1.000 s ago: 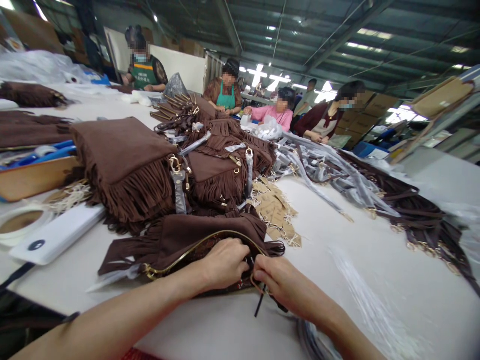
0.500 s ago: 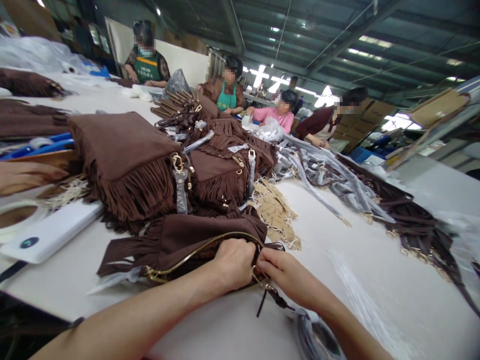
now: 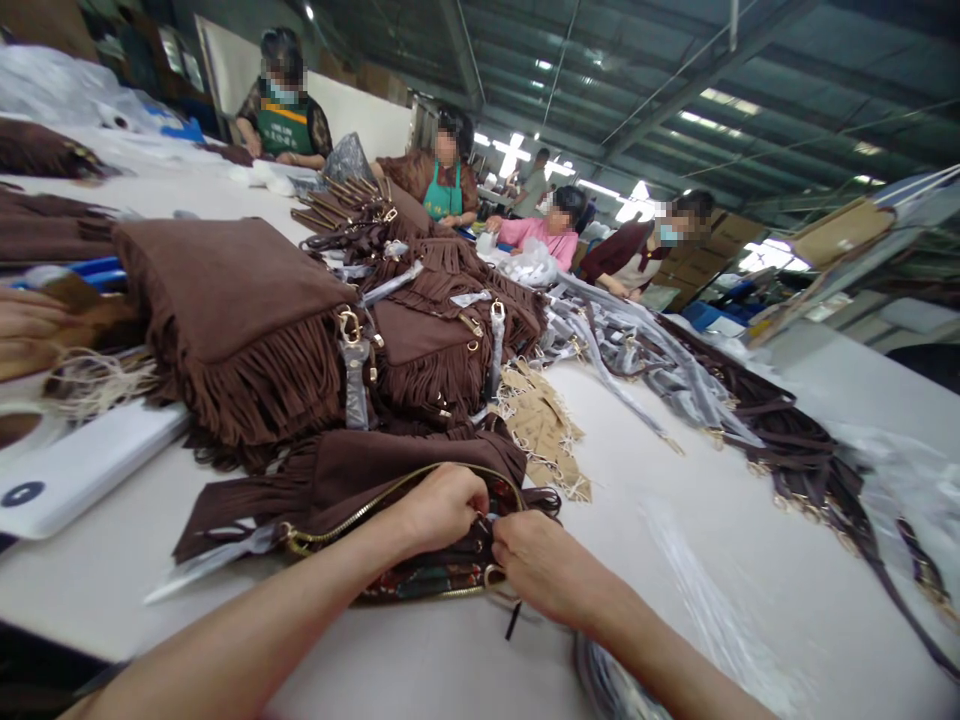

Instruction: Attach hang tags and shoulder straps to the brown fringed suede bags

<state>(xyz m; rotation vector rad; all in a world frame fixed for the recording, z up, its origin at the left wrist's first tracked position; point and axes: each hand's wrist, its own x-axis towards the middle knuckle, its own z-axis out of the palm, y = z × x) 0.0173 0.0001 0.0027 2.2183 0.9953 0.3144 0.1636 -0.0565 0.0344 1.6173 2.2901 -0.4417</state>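
A dark brown fringed handbag (image 3: 420, 455) lies on the table in front of me, its brass zip open and a patterned lining (image 3: 439, 580) showing. My left hand (image 3: 448, 508) reaches into the opening, fingers closed in a pinch. Close beside it, my right hand (image 3: 534, 562) is closed too, fingertips at the bag's right inner edge. Between the fingertips is something small that I cannot make out. A gold ring (image 3: 495, 578) hangs by the right fingers. Clear plastic wraps a strap end (image 3: 217, 562) at the bag's left.
Stacked fringed bags (image 3: 240, 290) stand behind, with brown paper tags (image 3: 536, 420) to their right. Plastic-wrapped straps (image 3: 660, 370) spread across the right. A white power bank-like box (image 3: 90, 465) lies left, near another person's hand (image 3: 30, 325). Several people work at the far side.
My left hand has turned and its fingertips now show inside the bag. The right hand has moved left to the opening, which gapes wider with more lining visible. The view has shifted slightly.
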